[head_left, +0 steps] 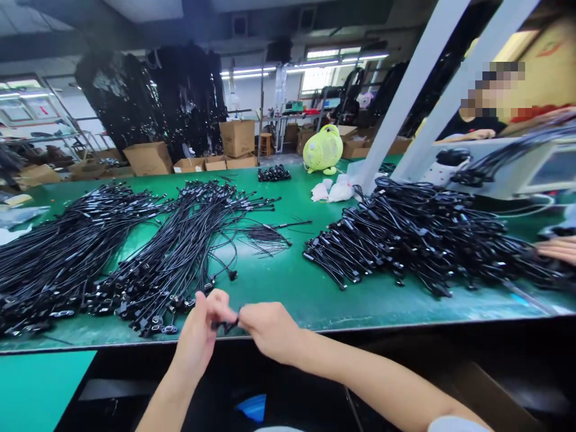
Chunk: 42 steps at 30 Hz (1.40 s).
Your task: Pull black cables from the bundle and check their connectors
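Note:
Just over the front edge of the green table, my left hand (201, 329) and my right hand (272, 331) meet with bent fingers. Between them is a short looped black cable (228, 327), pinched by both; its ends are hidden by my fingers. Left of my hands lies a bundle of black cables (180, 246) with connectors at both ends. Beyond my fingertips a small heap of black cable ties (267, 236) rests on the table. To the right spreads a pile of coiled black cables (396, 231).
Another cable bundle (81, 240) covers the table's left side. At the back are a small black pile (274, 173), a yellow-green fan (323, 150) and white bags (337, 189). White posts (407, 96) rise on the right. A co-worker's hand (558, 249) touches the right pile.

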Available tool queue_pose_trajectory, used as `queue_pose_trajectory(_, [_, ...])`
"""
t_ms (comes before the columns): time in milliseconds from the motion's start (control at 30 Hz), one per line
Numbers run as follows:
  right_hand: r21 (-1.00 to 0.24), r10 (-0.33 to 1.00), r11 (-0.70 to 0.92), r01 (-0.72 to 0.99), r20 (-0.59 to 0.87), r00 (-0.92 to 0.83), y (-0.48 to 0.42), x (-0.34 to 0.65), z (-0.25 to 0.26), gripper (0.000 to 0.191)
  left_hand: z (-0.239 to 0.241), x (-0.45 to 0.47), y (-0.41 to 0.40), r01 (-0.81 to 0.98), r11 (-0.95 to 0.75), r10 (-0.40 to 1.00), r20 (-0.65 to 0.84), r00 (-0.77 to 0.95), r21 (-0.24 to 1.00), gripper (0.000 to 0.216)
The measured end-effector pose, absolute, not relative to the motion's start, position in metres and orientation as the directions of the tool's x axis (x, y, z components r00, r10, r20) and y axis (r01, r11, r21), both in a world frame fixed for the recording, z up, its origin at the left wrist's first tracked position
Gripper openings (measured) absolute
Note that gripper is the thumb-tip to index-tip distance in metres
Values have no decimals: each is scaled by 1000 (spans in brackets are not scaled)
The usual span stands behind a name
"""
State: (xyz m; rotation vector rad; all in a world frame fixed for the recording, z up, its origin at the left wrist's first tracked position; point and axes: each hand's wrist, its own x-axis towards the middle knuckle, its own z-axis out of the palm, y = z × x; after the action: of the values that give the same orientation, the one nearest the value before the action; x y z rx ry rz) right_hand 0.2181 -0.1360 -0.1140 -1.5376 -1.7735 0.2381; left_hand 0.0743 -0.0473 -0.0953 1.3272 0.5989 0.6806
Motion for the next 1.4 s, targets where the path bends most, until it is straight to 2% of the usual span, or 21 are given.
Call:
queue_pose_trajectory(100, [-694,906,132,707,373,197,-129,237,-111,27,-96,73,-57,19,-137,659,77,748,990,56])
queue_pose_trajectory(167, [-733,902,107,671,356,246,-129,247,-107,32,-105,80,-65,52,-206,660,100,744,977,49])
queue_pose_trajectory(267, [-849,924,89,520,266,276,-136,248,-101,33,-119,95,-71,47,-175,751,102,653,983,39])
queue_pose_trajectory(333, [-959,950,37,281,121,287,-140,245,-102,32,-123,101,-70,34,-143,773,90,628,989,28])
queue_pose_trajectory(367, [-991,959,-4,135,35,281,-141,243,-104,33,-124,102,-69,-5,-119,734,91,673,993,31])
queue_pose_trajectory(467, [-965,959,-135,-224,-184,216,-142,240,-115,40,-124,104,-69,-60,-46,654,75,752,997,34])
queue_pose_trajectory(567, [-892,946,-227,-392,-298,130,-143,240,-126,48,-125,108,-74,-135,96,654,39,756,986,35])
queue_pose_trajectory(633, [-910,947,-240,-339,-296,124,-144,242,-131,49,-127,112,-76,-202,204,654,21,757,958,35])
queue_pose_trajectory(733, [-990,966,-140,-12,-140,217,-148,249,-133,43,-130,119,-76,-244,282,694,-22,719,928,28])
queue_pose_trajectory(833, [-954,958,-14,300,74,278,-156,254,-129,32,-126,125,-73,-272,327,737,-64,673,905,19])
queue_pose_trajectory(900, [-910,936,-1,416,146,321,-162,254,-126,30,-123,128,-70,-317,333,763,-56,644,888,14])
queue_pose_trajectory(1000, [-860,893,39,508,258,369,-168,249,-127,46,-123,136,-70,-320,330,797,-80,599,888,18])
queue_pose_trajectory(1067, [-802,884,114,586,351,310,-167,243,-132,62,-126,143,-75,-278,359,786,-129,605,891,23])
queue_pose_trajectory(1133, [-732,887,117,672,381,260,-166,241,-141,64,-132,147,-82,-230,411,719,-158,677,882,31])
queue_pose_trajectory(1200, [-649,886,69,758,389,252,-167,246,-148,55,-138,145,-87,-169,415,604,-132,786,894,48])
queue_pose_trajectory(1300, [-464,841,-47,885,459,285,-182,276,-146,43,-146,130,-84,-8,251,430,-104,897,968,66])
queue_pose_trajectory(1400, [-380,727,-236,894,541,423,-212,340,-119,38,-149,109,-73,197,68,352,-208,913,978,63])
